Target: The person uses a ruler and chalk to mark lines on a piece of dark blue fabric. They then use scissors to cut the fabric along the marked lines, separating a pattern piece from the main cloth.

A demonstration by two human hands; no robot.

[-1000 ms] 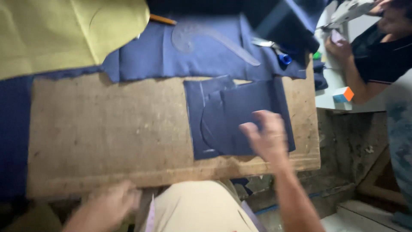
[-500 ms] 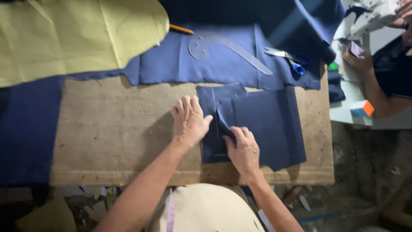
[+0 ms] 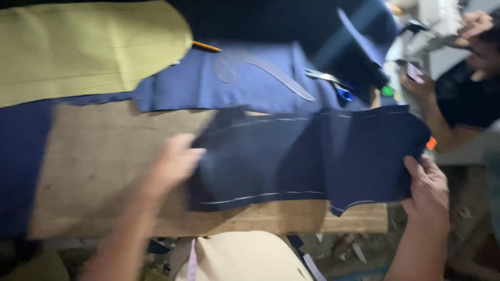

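Your left hand [image 3: 174,161] grips the left edge of a dark navy fabric piece [image 3: 307,158], fingers curled onto it; the hand is motion-blurred, so how the fingers close is unclear. Your right hand [image 3: 428,187] pinches the same piece at its lower right corner, thumb on top. The fabric is spread wide between both hands, lifted slightly over the right half of the wooden board [image 3: 99,171], with pale chalk lines along its upper and lower edges.

Behind it, a lighter blue cloth [image 3: 208,86] lies across the far side of the board. On that cloth rests a clear curved ruler [image 3: 265,70], and to its right lie scissors with blue handles [image 3: 330,83]. A pencil [image 3: 207,47] pokes out near the yellow-green paper pattern [image 3: 83,47] at upper left.

At far right, another person's hand [image 3: 416,83] holds a small flat object.
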